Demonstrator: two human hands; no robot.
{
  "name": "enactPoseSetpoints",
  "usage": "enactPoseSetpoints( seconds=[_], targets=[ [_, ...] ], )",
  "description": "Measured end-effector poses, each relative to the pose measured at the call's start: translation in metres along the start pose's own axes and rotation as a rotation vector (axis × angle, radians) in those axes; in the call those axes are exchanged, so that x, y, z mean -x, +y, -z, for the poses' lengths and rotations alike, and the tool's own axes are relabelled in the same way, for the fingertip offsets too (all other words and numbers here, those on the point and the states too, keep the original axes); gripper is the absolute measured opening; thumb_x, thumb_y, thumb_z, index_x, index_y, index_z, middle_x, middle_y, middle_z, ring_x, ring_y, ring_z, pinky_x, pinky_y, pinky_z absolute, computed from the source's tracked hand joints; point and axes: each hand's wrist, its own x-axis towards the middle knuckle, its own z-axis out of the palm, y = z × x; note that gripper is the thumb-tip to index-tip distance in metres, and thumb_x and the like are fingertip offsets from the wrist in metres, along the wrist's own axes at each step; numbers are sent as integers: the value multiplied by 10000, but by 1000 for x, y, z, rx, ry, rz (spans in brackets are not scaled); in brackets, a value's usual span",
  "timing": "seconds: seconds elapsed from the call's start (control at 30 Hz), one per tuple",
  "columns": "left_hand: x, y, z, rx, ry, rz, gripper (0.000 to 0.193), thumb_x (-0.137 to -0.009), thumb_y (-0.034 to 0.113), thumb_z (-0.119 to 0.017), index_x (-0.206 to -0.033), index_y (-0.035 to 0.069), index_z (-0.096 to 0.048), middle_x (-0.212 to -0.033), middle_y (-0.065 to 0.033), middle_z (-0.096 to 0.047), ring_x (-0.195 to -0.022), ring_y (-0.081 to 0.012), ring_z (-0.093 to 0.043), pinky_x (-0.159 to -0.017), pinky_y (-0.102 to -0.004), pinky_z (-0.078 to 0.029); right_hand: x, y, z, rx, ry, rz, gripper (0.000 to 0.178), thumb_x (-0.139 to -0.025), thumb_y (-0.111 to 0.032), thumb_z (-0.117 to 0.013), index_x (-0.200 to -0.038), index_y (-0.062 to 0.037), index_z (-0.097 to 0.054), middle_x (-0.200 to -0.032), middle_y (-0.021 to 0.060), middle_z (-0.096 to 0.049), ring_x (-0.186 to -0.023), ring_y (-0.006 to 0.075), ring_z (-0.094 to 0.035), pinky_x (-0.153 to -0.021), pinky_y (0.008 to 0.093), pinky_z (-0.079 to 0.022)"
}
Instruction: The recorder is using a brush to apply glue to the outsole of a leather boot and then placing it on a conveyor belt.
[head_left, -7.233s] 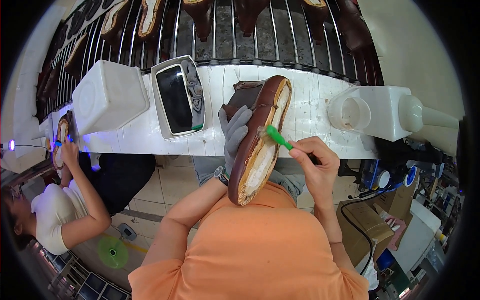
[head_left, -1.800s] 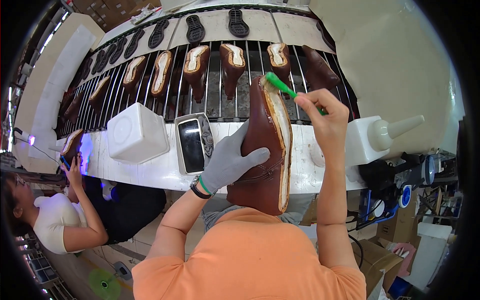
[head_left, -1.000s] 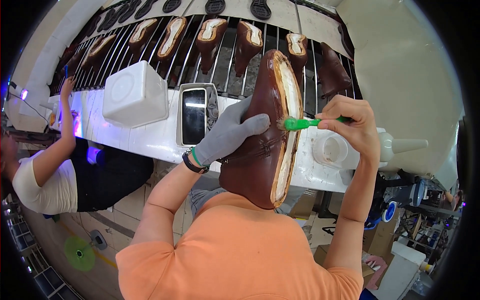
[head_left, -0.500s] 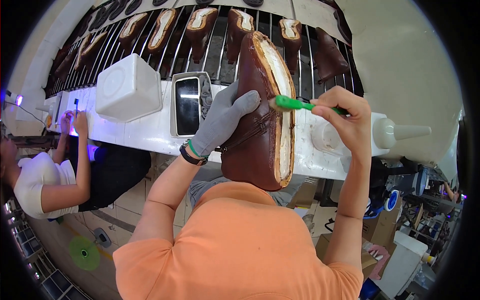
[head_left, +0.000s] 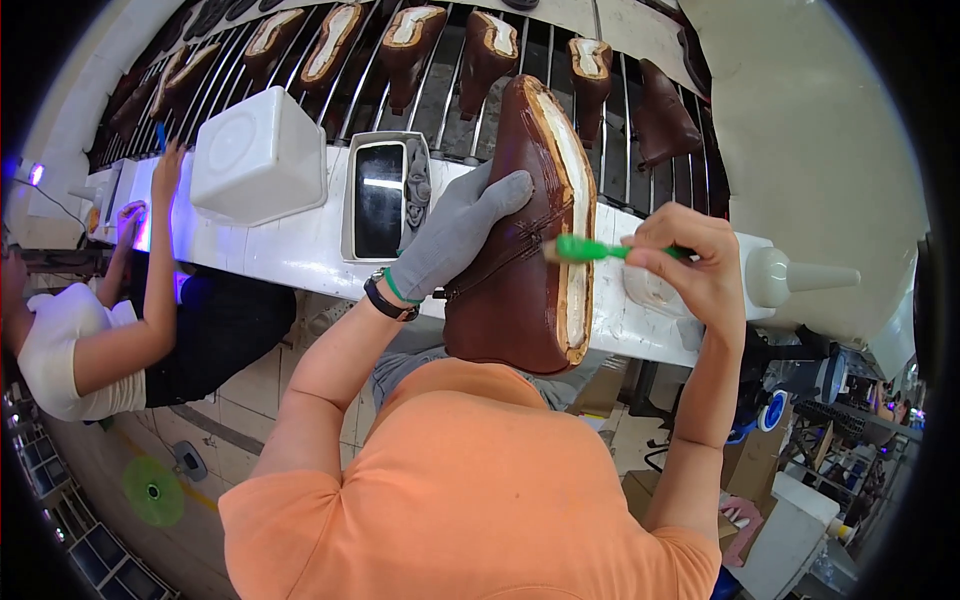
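My left hand (head_left: 452,228), in a grey glove, grips a dark brown leather boot upper (head_left: 507,290) around its side, thumb on the near face. The boot is held up with its underside turned to the right, showing a white middle and a tan rim. In my right hand (head_left: 690,255), bare, a green-handled brush (head_left: 590,250) is pinched between thumb and fingers. Its bristle tip points left and lies at the boot's edge, near the strap and zip; whether it touches is blurred.
Several similar boots (head_left: 405,60) lie on a metal bar rack (head_left: 440,85) beyond the white table (head_left: 250,262). On the table are a white plastic box (head_left: 255,155), a tray with a dark screen-like panel (head_left: 380,200) and a white bottle (head_left: 790,278). A co-worker (head_left: 100,340) sits at left.
The brush has moved down along the boot's edge toward me. The boot's toe end has shifted slightly right and down. At left, the co-worker's raised hand has moved up.
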Motion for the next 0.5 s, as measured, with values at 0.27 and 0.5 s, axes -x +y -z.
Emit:
enactPoseSetpoints(
  seconds=[0.27, 0.5],
  targets=[
    [-7, -16, 5, 57, -45, 163, 520, -948, 445, -479, -1179, -16, -540, -1036, -57, -614, -895, -99, -568, -829, -258, -470, 6, -8, 12, -83, -336, 18, 156, -677, -54, -797, -740, 17, -673, -694, 83, -651, -637, 168, -628, -554, 258, -456],
    [-14, -38, 0, 322, -151, 502, 518, -972, 430, -423, -1277, 15, -480, -1165, -80, -600, -991, -142, -612, -921, -279, -478, -11, 2, 15, -176, -419, 22, 162, -666, -69, -808, -750, 10, -693, -700, 89, -659, -631, 172, -623, -553, 275, -453]
  ],
)
